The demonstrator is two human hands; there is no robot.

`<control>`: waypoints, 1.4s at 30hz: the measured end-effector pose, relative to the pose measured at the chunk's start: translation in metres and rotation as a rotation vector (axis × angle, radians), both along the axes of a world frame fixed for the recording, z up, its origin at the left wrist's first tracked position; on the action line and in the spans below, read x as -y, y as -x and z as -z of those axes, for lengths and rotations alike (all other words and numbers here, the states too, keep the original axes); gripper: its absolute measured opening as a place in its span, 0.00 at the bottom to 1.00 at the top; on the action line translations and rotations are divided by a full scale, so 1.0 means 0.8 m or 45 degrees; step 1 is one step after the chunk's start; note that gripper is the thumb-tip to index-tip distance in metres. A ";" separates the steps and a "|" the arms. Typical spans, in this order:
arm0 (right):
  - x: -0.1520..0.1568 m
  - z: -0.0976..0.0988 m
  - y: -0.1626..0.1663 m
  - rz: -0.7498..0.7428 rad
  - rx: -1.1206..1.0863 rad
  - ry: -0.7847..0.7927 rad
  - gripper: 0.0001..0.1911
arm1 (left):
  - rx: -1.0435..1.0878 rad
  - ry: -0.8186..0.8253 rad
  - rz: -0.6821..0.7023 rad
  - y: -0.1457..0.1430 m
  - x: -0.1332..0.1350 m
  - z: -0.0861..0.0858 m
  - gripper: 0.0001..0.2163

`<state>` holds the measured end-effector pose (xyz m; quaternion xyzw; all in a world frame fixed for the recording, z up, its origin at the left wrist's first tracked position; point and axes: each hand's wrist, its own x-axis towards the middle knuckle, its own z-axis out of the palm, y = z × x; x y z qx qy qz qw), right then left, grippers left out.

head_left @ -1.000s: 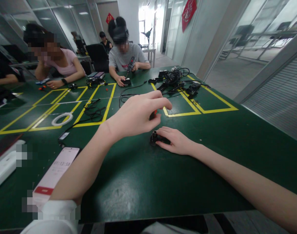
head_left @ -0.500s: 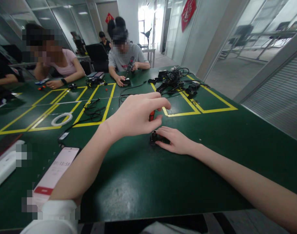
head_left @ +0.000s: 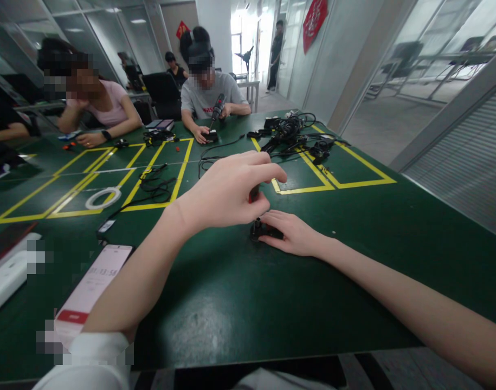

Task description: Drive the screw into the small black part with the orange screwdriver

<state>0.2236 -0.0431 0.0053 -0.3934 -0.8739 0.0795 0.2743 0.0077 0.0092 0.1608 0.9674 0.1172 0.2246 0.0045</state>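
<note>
My left hand (head_left: 227, 192) hovers over the green table (head_left: 239, 303), fingers pinched round a small red and black tool (head_left: 253, 194), mostly hidden by the fingers. Its tip points down at a small black part (head_left: 259, 229) lying on the table. My right hand (head_left: 294, 234) rests flat beside that part, with its fingertips pressed on it.
A phone (head_left: 89, 292) lies at the near left beside a white object (head_left: 7, 276). Yellow tape squares, black cables (head_left: 292, 135) and a white ring (head_left: 104, 197) sit farther back. Two people work across the table; one holds an electric screwdriver (head_left: 218, 108).
My left hand has dipped slightly, bringing the tool closer to the black part. My right hand has stayed on the part. A person has appeared in the far doorway.
</note>
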 end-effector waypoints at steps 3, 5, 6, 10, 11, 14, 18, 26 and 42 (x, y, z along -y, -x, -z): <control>0.000 0.000 0.000 0.003 0.016 -0.011 0.13 | 0.005 0.004 -0.008 0.000 0.000 0.000 0.16; 0.000 0.001 0.000 0.010 0.021 -0.004 0.13 | 0.009 0.005 -0.017 -0.001 0.001 0.000 0.14; -0.001 0.002 0.000 0.011 0.018 0.003 0.14 | 0.009 0.007 -0.014 0.000 0.001 0.000 0.14; -0.001 0.003 0.000 -0.001 0.003 0.013 0.17 | 0.007 -0.003 0.014 0.000 0.001 0.001 0.16; 0.000 0.003 0.000 -0.004 0.005 0.009 0.18 | 0.006 -0.007 0.014 0.000 0.001 0.002 0.17; 0.000 0.003 0.000 0.001 0.027 -0.007 0.18 | 0.007 -0.008 -0.008 -0.001 0.000 0.003 0.16; 0.001 0.001 0.001 0.003 0.058 0.001 0.18 | -0.002 0.011 -0.030 -0.001 0.000 0.003 0.14; 0.001 -0.001 0.002 0.000 0.079 0.004 0.17 | -0.002 0.021 0.008 0.002 0.001 0.002 0.17; -0.004 0.010 -0.001 -0.010 0.044 0.010 0.18 | 0.044 -0.022 -0.004 0.001 0.000 0.006 0.16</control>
